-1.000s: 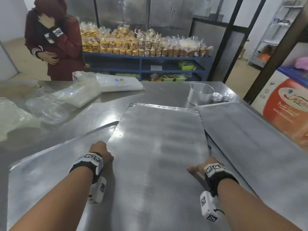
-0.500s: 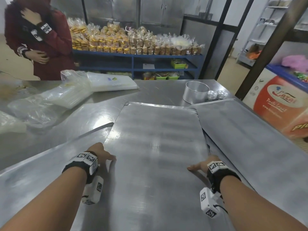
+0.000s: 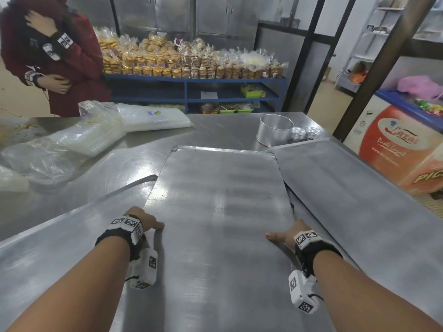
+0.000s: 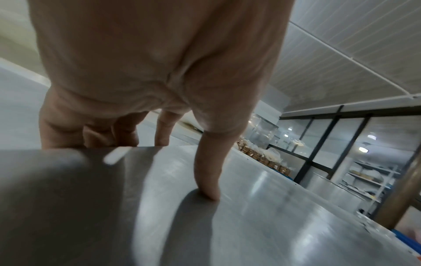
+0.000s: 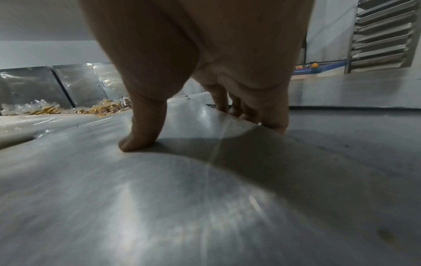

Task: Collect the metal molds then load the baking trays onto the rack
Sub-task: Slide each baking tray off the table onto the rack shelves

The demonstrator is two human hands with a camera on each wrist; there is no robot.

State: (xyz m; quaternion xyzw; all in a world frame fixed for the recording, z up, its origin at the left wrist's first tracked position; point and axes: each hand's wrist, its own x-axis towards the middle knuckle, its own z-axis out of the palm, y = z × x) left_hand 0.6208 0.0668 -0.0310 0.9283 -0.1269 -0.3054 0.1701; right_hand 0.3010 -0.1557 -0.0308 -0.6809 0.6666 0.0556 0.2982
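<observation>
1. We see the middle baking tray (image 3: 220,212) on the steel table (image 3: 100,178), its long axis running straight away from us toward the far edge, short end nearest.
2. Our left hand (image 3: 143,220) pinches the tray's left edge, thumb (image 4: 208,172) on top, fingers curled beneath.
3. Our right hand (image 3: 285,234) pinches the right edge the same way.
4. A second tray (image 3: 359,202) lies to the right, a third (image 3: 55,238) to the left, partly under the middle one.
5. The round tin (image 3: 275,129) and small molds (image 3: 305,133) stand beyond the tray's far right corner.
</observation>
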